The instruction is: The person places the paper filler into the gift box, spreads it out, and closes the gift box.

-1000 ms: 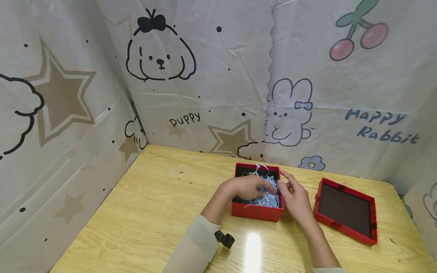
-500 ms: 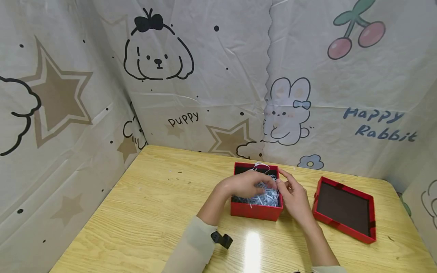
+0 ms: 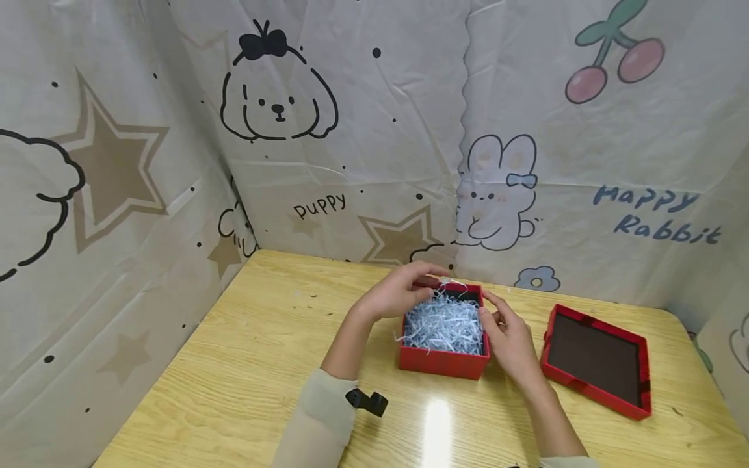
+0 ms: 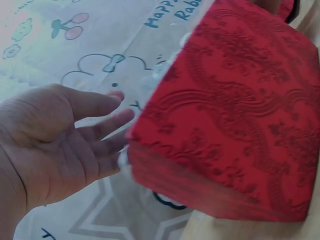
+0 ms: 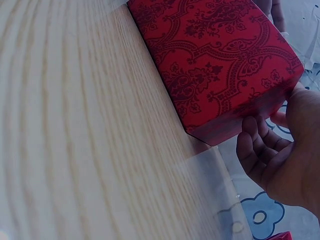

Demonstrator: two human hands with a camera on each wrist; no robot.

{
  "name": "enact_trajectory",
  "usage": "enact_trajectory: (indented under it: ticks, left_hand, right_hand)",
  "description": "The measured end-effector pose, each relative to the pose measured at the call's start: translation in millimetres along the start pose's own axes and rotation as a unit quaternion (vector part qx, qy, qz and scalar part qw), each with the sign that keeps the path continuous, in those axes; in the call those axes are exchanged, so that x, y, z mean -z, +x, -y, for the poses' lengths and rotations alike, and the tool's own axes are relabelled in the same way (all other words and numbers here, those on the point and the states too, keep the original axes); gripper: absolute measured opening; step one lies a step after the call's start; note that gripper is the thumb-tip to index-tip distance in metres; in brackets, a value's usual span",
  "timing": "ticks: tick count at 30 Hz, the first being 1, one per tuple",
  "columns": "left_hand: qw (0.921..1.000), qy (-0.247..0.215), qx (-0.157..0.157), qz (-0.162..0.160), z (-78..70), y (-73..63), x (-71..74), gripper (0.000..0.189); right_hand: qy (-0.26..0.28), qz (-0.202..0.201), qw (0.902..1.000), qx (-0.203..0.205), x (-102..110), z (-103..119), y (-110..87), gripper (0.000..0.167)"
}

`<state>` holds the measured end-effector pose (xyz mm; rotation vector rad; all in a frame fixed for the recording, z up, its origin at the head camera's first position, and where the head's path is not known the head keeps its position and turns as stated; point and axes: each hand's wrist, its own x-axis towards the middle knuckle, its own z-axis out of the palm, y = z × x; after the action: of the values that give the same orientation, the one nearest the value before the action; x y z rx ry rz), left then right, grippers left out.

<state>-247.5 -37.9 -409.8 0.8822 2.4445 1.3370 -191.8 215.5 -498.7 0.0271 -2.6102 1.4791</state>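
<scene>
Head view: red box (image 3: 441, 365) stands on the tabletop (image 3: 263, 351), heaped with pale-blue paper shreds (image 3: 443, 328); your left hand (image 3: 391, 294) is at its back-left corner, fingers loosely extended, rim contact unclear, while your right hand (image 3: 510, 338) holds the right wall with bent fingers. For an even fill, let the right hand brace the box and coax shreds toward the dark rear gap with light, flat left fingers, since hard pressing would probably mat them. Tuck in ends straying over the rims.
</scene>
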Motion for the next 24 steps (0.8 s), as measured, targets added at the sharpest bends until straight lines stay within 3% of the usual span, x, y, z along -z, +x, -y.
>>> enact_trajectory:
  ticks: [4,9,17,21,24]
  left_hand:
    - [0.9998,-0.009,0.005,-0.018,5.1,7.2,-7.9,0.044]
    - [0.9997,-0.014,0.02,-0.01,9.4,15.8,-17.4,0.043]
    - [0.9982,0.043,0.042,-0.002,6.6,26.2,-29.1,0.037]
    - [0.9955,0.07,0.057,0.027,3.5,29.6,-37.1,0.035]
    - [0.9892,0.114,0.068,0.062,1.2,30.9,-43.4,0.037]
  right_hand:
    - [0.005,0.001,1.0,-0.004,0.9,-0.6,0.3,0.05]
    - [0.01,0.004,0.9999,-0.005,1.3,0.5,0.8,0.05]
    - [0.008,0.007,0.9999,0.005,2.2,2.1,3.7,0.051]
    - [0.009,0.011,0.9999,-0.003,2.5,0.3,2.4,0.051]
    - [0.009,0.014,0.9998,-0.008,2.7,-1.5,1.3,0.051]
